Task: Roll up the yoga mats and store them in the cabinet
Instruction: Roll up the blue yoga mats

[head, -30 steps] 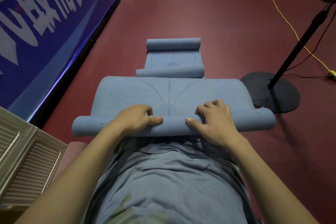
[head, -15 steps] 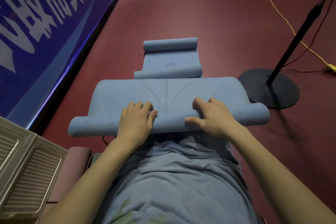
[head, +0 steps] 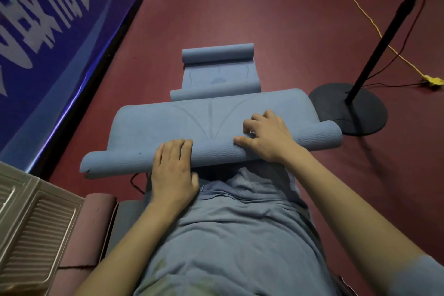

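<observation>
1. A blue banner (head: 48, 31) with white characters runs along the left wall; its text is cut off by the frame.
2. A beige ribbed panel (head: 31, 230) sits at the lower left, only partly in view, with a rolled maroon mat (head: 86, 228) beside it.
3. The blue yoga mat (head: 211, 125) lies on the red floor (head: 264, 19) before the person, its near end rolled into a tube with a wavy texture.
4. The left hand (head: 173, 170) rests flat on the roll, fingers straight and together.
5. The right hand (head: 266, 137) presses on the roll with fingers bent, thumb along its front.
6. A second blue mat (head: 218, 74) lies beyond, rolled at both ends.
7. A fan stand (head: 348, 108) at right is cropped.
</observation>
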A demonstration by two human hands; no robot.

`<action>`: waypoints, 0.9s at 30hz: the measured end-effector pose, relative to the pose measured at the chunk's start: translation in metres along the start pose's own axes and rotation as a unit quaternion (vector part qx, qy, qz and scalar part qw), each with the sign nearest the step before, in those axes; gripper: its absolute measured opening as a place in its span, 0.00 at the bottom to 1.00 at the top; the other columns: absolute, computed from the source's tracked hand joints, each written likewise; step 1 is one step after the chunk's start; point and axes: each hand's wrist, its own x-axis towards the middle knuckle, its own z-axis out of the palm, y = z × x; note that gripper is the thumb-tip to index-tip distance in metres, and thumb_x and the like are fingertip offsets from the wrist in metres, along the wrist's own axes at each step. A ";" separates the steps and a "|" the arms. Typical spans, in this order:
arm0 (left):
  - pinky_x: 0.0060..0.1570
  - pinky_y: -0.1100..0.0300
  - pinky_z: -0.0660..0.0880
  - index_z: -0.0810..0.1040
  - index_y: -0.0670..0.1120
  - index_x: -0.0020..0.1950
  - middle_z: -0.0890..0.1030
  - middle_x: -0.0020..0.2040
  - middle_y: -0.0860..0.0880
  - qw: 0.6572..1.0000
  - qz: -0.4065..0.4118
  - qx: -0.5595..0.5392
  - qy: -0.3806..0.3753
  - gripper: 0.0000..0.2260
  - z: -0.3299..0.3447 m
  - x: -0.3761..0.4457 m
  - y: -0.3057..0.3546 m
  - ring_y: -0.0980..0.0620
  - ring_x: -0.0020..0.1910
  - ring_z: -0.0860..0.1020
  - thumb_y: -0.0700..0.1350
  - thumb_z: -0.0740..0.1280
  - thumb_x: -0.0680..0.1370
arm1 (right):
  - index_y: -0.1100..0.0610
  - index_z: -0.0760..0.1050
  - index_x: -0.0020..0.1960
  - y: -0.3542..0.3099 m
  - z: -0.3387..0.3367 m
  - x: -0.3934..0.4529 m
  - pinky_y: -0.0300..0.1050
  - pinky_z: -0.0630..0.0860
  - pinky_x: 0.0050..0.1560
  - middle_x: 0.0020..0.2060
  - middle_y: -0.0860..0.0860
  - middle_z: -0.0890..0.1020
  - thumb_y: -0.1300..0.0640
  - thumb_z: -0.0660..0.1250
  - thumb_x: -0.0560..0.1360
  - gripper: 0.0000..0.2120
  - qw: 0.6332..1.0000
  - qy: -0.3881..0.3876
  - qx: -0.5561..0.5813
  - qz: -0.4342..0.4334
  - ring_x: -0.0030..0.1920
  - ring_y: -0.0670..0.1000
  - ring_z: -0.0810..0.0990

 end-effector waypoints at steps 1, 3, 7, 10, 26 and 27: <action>0.68 0.46 0.65 0.75 0.43 0.66 0.77 0.60 0.44 1.000 -0.003 0.013 -0.005 0.32 0.001 0.008 -0.003 0.40 0.60 0.74 0.45 0.72 0.62 | 0.48 0.74 0.44 -0.002 0.000 0.004 0.51 0.64 0.50 0.44 0.45 0.75 0.29 0.55 0.76 0.23 1.000 -0.004 0.000 0.006 0.51 0.54 0.67; 0.59 0.48 0.67 0.76 0.45 0.62 0.78 0.53 0.46 0.998 -0.002 0.041 -0.039 0.30 0.002 0.026 -0.008 0.41 0.53 0.75 0.49 0.72 0.60 | 0.49 0.74 0.41 -0.004 -0.001 0.010 0.51 0.62 0.50 0.44 0.47 0.76 0.32 0.54 0.79 0.23 1.000 -0.013 -0.012 0.019 0.51 0.55 0.68; 0.52 0.52 0.65 0.74 0.51 0.58 0.80 0.50 0.51 0.985 0.008 0.081 -0.155 0.25 -0.007 0.062 -0.012 0.44 0.52 0.78 0.52 0.73 0.63 | 0.50 0.77 0.43 0.005 -0.004 0.020 0.50 0.69 0.47 0.43 0.51 0.82 0.32 0.57 0.79 0.23 0.998 -0.014 0.051 0.024 0.50 0.57 0.78; 0.47 0.53 0.63 0.74 0.53 0.57 0.83 0.50 0.52 0.974 0.028 0.088 -0.207 0.29 -0.011 0.084 -0.015 0.45 0.51 0.81 0.62 0.76 0.62 | 0.51 0.75 0.43 0.012 -0.005 0.024 0.51 0.74 0.45 0.41 0.51 0.82 0.29 0.57 0.77 0.25 0.997 0.002 0.072 0.006 0.45 0.57 0.79; 0.36 0.55 0.65 0.75 0.53 0.51 0.80 0.41 0.53 0.943 0.048 0.066 -0.324 0.25 -0.075 0.033 -0.002 0.46 0.43 0.78 0.61 0.76 0.59 | 0.53 0.72 0.44 -0.023 -0.033 -0.060 0.51 0.67 0.38 0.33 0.47 0.74 0.18 0.56 0.66 0.37 0.996 -0.071 -0.003 -0.053 0.39 0.57 0.76; 0.37 0.54 0.64 0.74 0.53 0.51 0.82 0.43 0.52 0.943 0.051 0.072 -0.321 0.25 -0.078 0.021 0.001 0.45 0.45 0.79 0.61 0.75 0.59 | 0.53 0.71 0.44 -0.027 -0.032 -0.073 0.51 0.65 0.38 0.32 0.48 0.72 0.19 0.58 0.66 0.36 0.996 -0.065 -0.015 -0.061 0.40 0.58 0.76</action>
